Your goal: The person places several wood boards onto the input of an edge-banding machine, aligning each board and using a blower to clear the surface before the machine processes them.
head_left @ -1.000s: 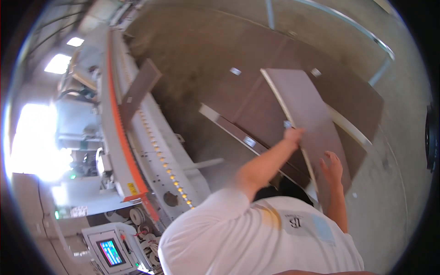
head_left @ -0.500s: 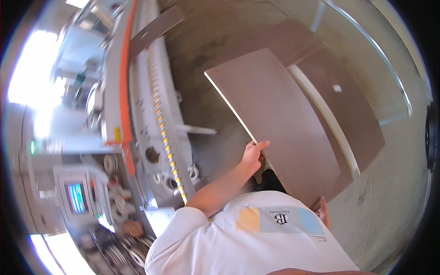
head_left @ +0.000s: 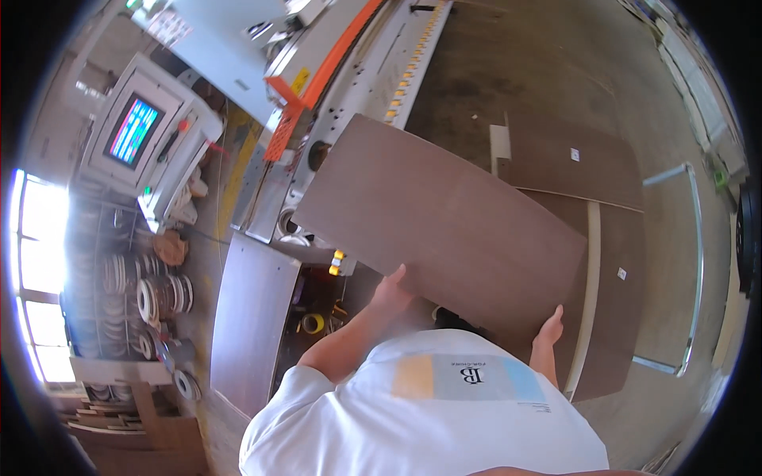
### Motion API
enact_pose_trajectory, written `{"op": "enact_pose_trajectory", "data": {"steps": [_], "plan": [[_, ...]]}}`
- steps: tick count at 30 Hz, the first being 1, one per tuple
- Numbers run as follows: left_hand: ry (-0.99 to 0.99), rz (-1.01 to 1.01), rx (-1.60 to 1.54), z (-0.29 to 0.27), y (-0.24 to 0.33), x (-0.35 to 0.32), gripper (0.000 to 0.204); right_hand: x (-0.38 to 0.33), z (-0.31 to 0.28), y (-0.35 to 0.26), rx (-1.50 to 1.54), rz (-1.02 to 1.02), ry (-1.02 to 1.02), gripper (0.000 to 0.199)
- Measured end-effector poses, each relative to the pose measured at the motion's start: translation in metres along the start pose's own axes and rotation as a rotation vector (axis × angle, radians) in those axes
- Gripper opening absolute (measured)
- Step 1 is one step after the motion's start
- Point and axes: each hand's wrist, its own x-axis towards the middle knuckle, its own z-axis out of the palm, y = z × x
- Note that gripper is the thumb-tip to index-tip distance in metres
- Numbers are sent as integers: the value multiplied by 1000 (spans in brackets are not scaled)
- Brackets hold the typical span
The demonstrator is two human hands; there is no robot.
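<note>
Head view: rectangular brown panel (head_left: 436,218) sits mid-frame, face up, in both hands, long axis slanting from upper left of centre down to the right; left hand (head_left: 390,292) on its lower long edge, left of the frame's middle, thumb over the rim, fingers curled beneath and hidden; right hand (head_left: 548,327) on the lower right corner, closed on the edge, fingers under the board not visible. So most of the panel lies above the fingers in frame, and its left end reaches up-left past the left hand, over the near end of the long machine bed (head_left: 361,99) with yellow rollers (head_left: 410,71) and orange guard (head_left: 343,51). Left hand is clearly nearer that bed; right hand is well apart, by the brown sheets (head_left: 615,329) at right of frame. Panel overlaps the bed in this view, but cannot tell if they touch
</note>
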Motion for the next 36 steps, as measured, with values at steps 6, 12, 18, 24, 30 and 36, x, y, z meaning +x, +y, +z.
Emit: {"op": "enact_pose_trajectory", "data": {"steps": [6, 12, 18, 24, 30, 36], "plan": [[159, 60, 147, -78, 66, -44, 50, -36, 91, 14, -178, -50, -85, 76], [343, 251, 999, -182, 213, -106, 30, -88, 122, 16, -114, 68, -296, 73], [1236, 1445, 1209, -265, 467, -174, 35, -103, 118, 25, -157, 42, -469, 74], [1826, 1307, 1618, -292, 650, -196, 68, -114, 125, 21, -120, 119, -522, 83], [1829, 1159, 1888, -314, 707, -182, 63, -133, 119, 13, -273, -10, -389, 86], [1188, 1290, 1689, -273, 634, -198, 44, -151, 119, 10, -276, 39, -391, 85]]}}
